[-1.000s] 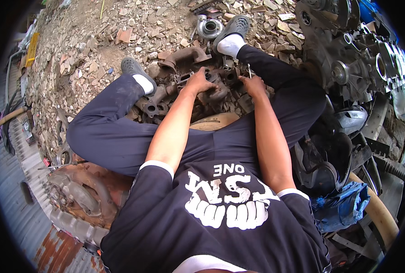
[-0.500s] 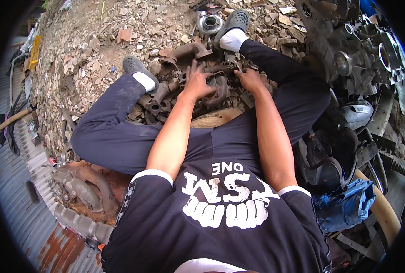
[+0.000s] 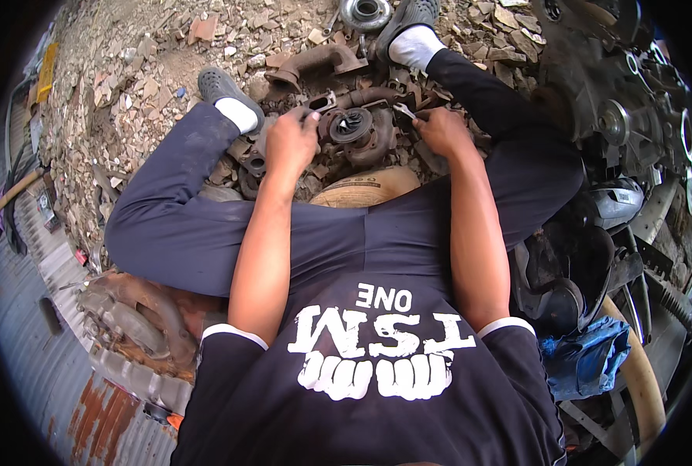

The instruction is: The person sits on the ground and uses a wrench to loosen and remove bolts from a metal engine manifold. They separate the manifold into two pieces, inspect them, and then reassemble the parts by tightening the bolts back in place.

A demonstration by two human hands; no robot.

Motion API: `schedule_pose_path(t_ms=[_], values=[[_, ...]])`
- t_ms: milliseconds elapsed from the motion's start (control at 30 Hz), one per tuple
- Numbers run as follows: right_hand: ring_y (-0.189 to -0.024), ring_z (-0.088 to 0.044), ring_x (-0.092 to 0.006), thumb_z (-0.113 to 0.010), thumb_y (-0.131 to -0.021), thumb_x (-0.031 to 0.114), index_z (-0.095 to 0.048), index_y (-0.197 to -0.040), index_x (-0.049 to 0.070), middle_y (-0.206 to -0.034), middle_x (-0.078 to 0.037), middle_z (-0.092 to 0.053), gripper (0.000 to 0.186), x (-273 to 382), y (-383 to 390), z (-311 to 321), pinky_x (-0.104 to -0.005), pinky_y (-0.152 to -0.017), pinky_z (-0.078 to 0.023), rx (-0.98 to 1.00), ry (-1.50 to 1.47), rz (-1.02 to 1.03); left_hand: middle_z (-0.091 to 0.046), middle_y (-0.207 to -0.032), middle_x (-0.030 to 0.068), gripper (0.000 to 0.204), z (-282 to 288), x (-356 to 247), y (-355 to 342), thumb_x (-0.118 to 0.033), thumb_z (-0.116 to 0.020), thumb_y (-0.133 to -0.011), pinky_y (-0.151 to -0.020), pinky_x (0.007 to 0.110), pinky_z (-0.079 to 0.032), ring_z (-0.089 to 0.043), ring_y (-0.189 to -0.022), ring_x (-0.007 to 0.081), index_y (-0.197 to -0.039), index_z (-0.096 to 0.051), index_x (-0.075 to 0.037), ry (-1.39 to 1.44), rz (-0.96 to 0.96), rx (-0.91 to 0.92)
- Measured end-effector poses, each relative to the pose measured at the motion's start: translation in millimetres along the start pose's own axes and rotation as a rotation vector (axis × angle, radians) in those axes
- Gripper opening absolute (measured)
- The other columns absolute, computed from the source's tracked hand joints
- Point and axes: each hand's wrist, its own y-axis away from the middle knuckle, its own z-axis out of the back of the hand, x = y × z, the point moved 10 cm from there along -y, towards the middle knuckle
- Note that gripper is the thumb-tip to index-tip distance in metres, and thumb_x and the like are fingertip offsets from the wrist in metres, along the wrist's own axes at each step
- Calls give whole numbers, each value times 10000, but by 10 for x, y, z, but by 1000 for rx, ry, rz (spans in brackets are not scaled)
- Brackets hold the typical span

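Between my legs a rusty turbocharger (image 3: 371, 145) lies with its bladed wheel exposed, up against a rusty exhaust manifold (image 3: 365, 96). My left hand (image 3: 290, 141) is closed at the manifold's left part, thumb beside an oval flange hole; the other fingers are partly hidden. In my right hand (image 3: 444, 132) is a silver wrench (image 3: 404, 110), its end pointing left toward the manifold's right end. Beyond them a curved rusty pipe (image 3: 315, 65) rests on the rubble. Under the turbocharger, nearest me, sits a tan sack-like piece (image 3: 369, 186) with faint print.
Another turbocharger housing (image 3: 365, 12) lies by my right shoe (image 3: 413, 23). Metal engine castings (image 3: 614, 124) are heaped at the right, with a blue plastic bag (image 3: 587, 361) below. At the left are a rusty engine part (image 3: 140, 318) and corrugated sheets (image 3: 31, 311). Broken stones cover the ground.
My left hand has drawn back left from over the turbocharger and closed, uncovering the bladed wheel. My right hand has shifted slightly right with the wrench. The view has tilted a little.
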Motion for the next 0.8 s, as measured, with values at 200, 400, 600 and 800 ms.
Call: schedule_pose_path(t_ms=[200,400,600,800], values=[[-1043,-664,-453,-627,-904,168,-739,-1116,15,-1045,-296,-700,285,124,214,-137,-510,-950,-522,29,190,138,-722,-1045,255,270,-292,206,-224,-266,-656,-937,-923,503,-521,-680,-1038,433,-1108,-731,-70,-202,105,70],[-1003,-665,-447,-630,-915,159,-727,-1190,60,-1011,-278,-699,308,131,442,-291,-491,-927,-526,107,69,146,-716,-1050,267,305,-538,397,-459,-276,-652,-935,-930,485,-508,-672,-1051,438,-1157,-719,-78,-98,90,273],[-996,-670,-443,-644,-927,187,-725,-1212,83,-1006,-270,-704,313,404,359,-249,-494,-931,-522,129,67,78,-709,-1038,281,312,-455,393,-545,-173,-627,-911,-953,488,-517,-674,-1047,431,-1183,-699,-38,-6,66,172],[-984,-674,-445,-666,-926,225,-717,-1228,88,-975,-267,-708,336,294,251,-550,-489,-912,-521,147,63,146,-717,-1094,244,412,-488,393,-556,-203,-745,-876,-943,461,-525,-677,-1082,397,-1270,-664,-111,12,121,243]])
